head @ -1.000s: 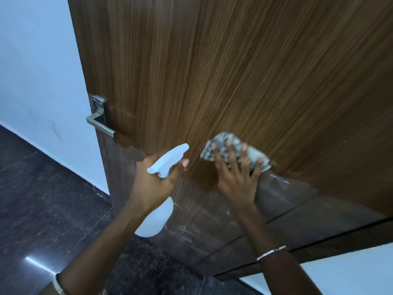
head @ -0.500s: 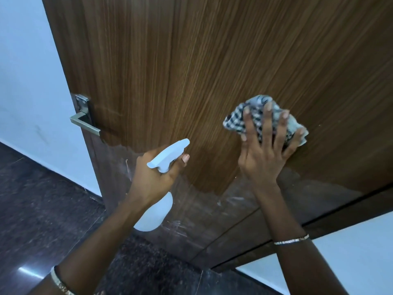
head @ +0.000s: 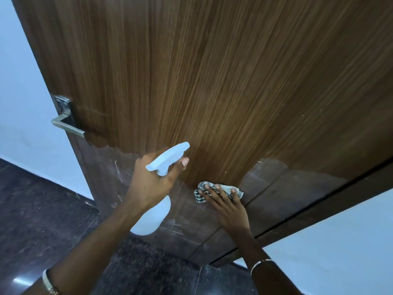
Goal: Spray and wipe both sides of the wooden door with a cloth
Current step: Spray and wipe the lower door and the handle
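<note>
The wooden door fills most of the view, brown with vertical grain and a darker lower part with scratch marks. My left hand holds a white spray bottle by its neck, nozzle pointing right at the door. My right hand presses a black-and-white checked cloth flat against the door, low down, just right of the bottle. Most of the cloth lies hidden under my fingers.
A metal lever handle sticks out at the door's left edge. White wall stands to the left, and more white wall at the lower right. Dark polished floor lies below.
My right hand has slid the cloth down and left across the door, from the upper right to a low spot beside the bottle. The left hand with the bottle has hardly moved.
</note>
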`<state>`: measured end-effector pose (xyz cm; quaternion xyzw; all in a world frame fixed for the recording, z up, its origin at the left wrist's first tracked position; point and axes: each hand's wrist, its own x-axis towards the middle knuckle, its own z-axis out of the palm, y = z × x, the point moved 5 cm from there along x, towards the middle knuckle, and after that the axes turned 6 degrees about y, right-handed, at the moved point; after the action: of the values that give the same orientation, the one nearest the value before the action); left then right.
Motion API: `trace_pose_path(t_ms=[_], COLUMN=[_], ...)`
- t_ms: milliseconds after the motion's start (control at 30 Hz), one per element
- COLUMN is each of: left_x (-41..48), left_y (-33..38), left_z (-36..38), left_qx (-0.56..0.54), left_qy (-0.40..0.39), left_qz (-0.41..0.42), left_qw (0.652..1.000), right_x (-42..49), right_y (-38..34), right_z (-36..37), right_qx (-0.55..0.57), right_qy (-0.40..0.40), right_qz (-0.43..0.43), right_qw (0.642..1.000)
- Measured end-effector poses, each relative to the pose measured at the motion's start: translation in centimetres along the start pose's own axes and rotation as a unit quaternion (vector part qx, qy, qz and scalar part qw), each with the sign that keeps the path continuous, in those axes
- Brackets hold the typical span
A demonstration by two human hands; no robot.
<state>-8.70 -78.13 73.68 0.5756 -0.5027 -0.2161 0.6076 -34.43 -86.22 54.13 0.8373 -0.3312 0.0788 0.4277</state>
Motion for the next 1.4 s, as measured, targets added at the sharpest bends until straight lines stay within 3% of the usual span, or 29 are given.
trace_pose_path(t_ms=[67, 133, 267, 367, 467, 567, 700, 800, 933, 1000, 1100, 1300, 1400], left_x=[-0.1, -0.3, -0.6, -0.6, -0.7, -0.8, -0.9, -1.0, -1.3, -1.3, -1.5, -1.3, -1.5], left_y=[0.2, 0.4, 0.8, 0.7, 1.2, 1.5, 1.0, 0.7, 0.6, 0.8, 1.0, 1.2, 1.4], left_z=[0.3, 0.8, 2.1, 3.1, 3.8, 4.0, 3.9, 4.0, 4.5, 4.6, 4.6, 4.3, 4.3], left_qx=[-0.01, -0.019, -0.044, -0.061, -0.057, -0.053, -0.042, -0.035, -0.039, -0.042, -0.044, -0.05, -0.052], left_qy=[-0.005, -0.01, -0.016, -0.019, -0.034, -0.042, -0.042, -0.046, -0.051, -0.055, -0.062, -0.064, -0.068], left_qz=[-0.002, -0.002, -0.023, -0.038, -0.016, -0.007, -0.01, -0.015, -0.017, -0.021, -0.01, -0.004, -0.004], left_qw=[1.0, 1.0, 0.999, 0.997, 0.998, 0.998, 0.998, 0.998, 0.998, 0.997, 0.997, 0.997, 0.996], right_x=[1.1, 3.8, 10.3, 11.4, 8.3, 2.0, -1.1, -0.1, 4.9, 6.6, 4.4, -1.4, 0.3], right_y=[1.0, 3.4, 11.2, 13.5, 9.1, 2.7, 0.4, 1.0, 3.6, 4.1, 2.9, 0.6, 1.2], right_z=[-1.4, -4.4, -11.5, -12.5, -8.3, -2.4, -1.1, -2.5, -6.2, -6.9, -5.1, -1.9, -3.4], right_qx=[0.001, 0.024, 0.036, 0.044, 0.046, 0.066, 0.083, 0.089, 0.093, 0.098, 0.109, 0.127, 0.142], right_qy=[0.007, 0.063, 0.21, 0.262, 0.205, 0.066, -0.017, -0.011, 0.093, 0.118, 0.107, 0.011, 0.032], right_qz=[0.016, 0.097, 0.309, 0.364, 0.3, 0.175, 0.18, 0.221, 0.349, 0.363, 0.348, 0.339, 0.363], right_qw=[1.0, 0.993, 0.927, 0.893, 0.93, 0.98, 0.98, 0.971, 0.928, 0.919, 0.925, 0.932, 0.92])
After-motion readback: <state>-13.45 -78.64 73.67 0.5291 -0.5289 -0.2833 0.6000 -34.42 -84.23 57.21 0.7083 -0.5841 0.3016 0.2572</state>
